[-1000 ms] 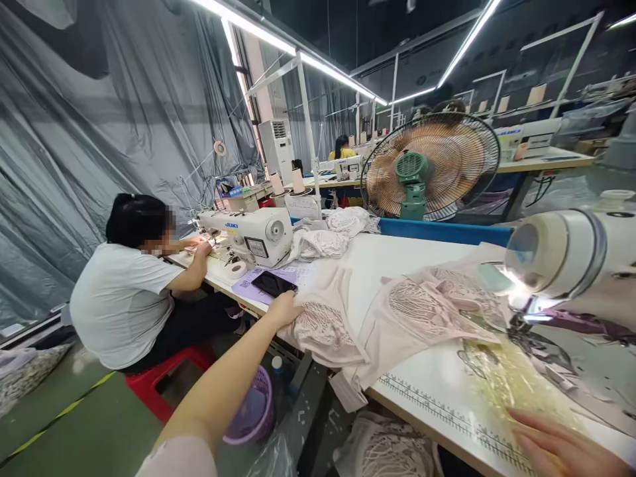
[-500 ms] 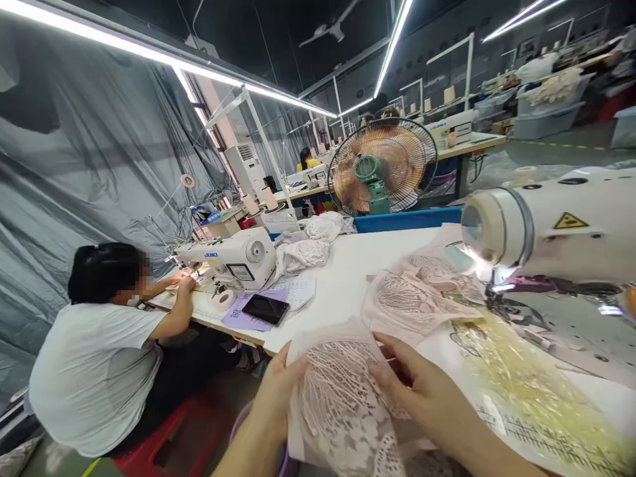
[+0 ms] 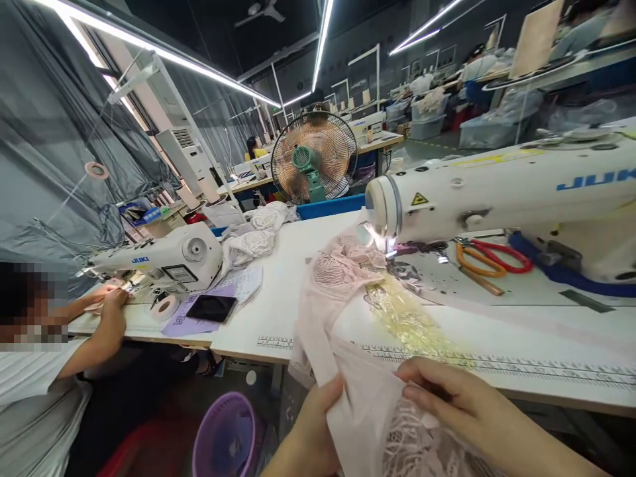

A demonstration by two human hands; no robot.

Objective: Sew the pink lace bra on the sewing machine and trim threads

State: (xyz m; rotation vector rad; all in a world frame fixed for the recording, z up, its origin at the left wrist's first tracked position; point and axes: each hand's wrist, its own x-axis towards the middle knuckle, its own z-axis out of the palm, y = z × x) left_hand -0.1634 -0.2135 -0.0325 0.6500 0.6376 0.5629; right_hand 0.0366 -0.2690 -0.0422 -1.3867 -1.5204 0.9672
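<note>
Two hands [image 3: 318, 424] [image 3: 452, 404] on pink lace fabric [image 3: 368, 417]

The worktop [image 3: 308, 265] has a bare white stretch running from its near edge toward the far blue bin [image 3: 330, 207], between the phone [image 3: 211, 308] on the left and the pink lace garment [image 3: 338, 271] on the right. Right of that, the sewing machine [image 3: 497, 192] arm overhangs, leaving only a low gap beneath, partly filled by scissors [image 3: 489, 258] and yellow lace [image 3: 412, 324]. A white fabric pile [image 3: 253, 235] blocks the far left. Below the near edge stands a purple basket [image 3: 226, 437]
</note>
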